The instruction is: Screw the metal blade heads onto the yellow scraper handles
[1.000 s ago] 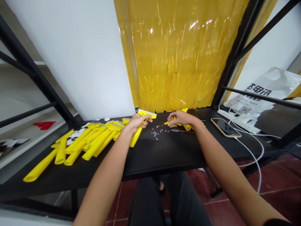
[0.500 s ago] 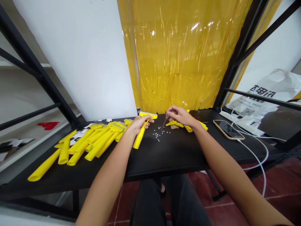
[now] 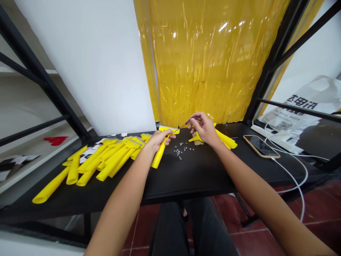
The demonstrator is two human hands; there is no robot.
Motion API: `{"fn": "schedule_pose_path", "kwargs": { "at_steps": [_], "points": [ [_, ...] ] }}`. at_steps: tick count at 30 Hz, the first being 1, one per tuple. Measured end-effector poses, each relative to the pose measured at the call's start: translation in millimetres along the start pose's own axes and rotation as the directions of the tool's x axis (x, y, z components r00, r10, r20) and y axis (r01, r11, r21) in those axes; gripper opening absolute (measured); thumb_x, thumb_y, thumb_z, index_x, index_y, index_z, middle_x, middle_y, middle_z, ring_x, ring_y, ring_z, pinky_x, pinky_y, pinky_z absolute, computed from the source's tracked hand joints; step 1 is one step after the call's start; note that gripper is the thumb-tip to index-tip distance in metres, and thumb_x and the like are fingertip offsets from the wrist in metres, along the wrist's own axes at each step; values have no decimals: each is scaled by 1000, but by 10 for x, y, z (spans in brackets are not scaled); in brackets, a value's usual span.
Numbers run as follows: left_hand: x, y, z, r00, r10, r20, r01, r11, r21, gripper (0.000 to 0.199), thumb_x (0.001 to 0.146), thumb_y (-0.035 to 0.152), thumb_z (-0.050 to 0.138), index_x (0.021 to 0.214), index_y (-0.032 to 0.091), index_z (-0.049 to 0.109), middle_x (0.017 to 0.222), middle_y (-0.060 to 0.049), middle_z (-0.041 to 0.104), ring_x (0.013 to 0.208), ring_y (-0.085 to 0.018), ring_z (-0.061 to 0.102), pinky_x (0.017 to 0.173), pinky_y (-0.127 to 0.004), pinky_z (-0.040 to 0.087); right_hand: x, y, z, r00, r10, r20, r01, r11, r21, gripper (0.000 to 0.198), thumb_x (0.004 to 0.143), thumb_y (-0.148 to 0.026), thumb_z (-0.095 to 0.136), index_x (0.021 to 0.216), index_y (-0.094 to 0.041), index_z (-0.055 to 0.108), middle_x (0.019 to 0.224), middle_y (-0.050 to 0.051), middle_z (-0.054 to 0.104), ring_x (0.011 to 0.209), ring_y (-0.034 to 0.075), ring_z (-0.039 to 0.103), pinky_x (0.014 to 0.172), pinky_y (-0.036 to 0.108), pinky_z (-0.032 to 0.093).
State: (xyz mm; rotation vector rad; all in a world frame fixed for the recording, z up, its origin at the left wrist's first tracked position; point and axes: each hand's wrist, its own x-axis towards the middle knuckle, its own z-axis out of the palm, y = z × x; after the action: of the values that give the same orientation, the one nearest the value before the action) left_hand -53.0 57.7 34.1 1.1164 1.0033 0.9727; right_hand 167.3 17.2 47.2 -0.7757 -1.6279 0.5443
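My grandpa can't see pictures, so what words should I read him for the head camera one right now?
A person's left hand holds a yellow scraper while the right hand points a screwdriver toward its head. Tiny metal parts lie between them on a black table, with piled yellow pieces to the left and a phone to the right.
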Motion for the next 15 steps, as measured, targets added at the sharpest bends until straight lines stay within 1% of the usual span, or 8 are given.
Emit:
{"fn": "schedule_pose_path", "kwargs": {
  "at_steps": [4, 7, 12, 15],
  "points": [
    [-25, 10, 14, 1000, 1, -6, -1, 1000, 1, 15, 80, 16, 70, 93, 8, 66, 76, -12, 72, 41, -4, 43, 37, -16, 28, -6, 7, 8, 998, -61, 13, 60, 998, 20, 31, 96, -52, 54, 107, -24, 48, 99, 8, 68, 79, 17, 68, 62, 33, 57],
    [-16, 8, 3, 1000, 2, -7, -2, 1000, -1, 15, 80, 17, 70, 93, 8, 66, 77, -12, 73, 41, -4, 43, 37, -16, 29, -20, -16, -4, 996, -83, 44, 84, 996, -22, 28, 97, -49, 53, 107, -24, 50, 98, 8, 69, 77, 17, 67, 63, 33, 56],
    [-33, 17, 19, 998, 16, -62, -14, 1000, 25, 13, 80, 16, 71, 90, 9, 66, 77, -13, 74, 42, -4, 44, 38, -17, 29, -53, -59, -30, 984, -124, 131, 148, 969, -198, 27, 100, -49, 49, 109, -24, 54, 100, 7, 70, 82, 18, 67, 74, 35, 55],
    [-66, 25, 62, 993, 62, -96, -55, 996, 71, 14, 79, 14, 70, 91, 8, 66, 75, -13, 74, 41, -5, 45, 38, -19, 30, -72, -69, -23, 970, -183, 159, 230, 902, -366, 26, 100, -48, 50, 106, -24, 58, 97, 7, 69, 84, 20, 65, 77, 35, 50]
  ]
}}
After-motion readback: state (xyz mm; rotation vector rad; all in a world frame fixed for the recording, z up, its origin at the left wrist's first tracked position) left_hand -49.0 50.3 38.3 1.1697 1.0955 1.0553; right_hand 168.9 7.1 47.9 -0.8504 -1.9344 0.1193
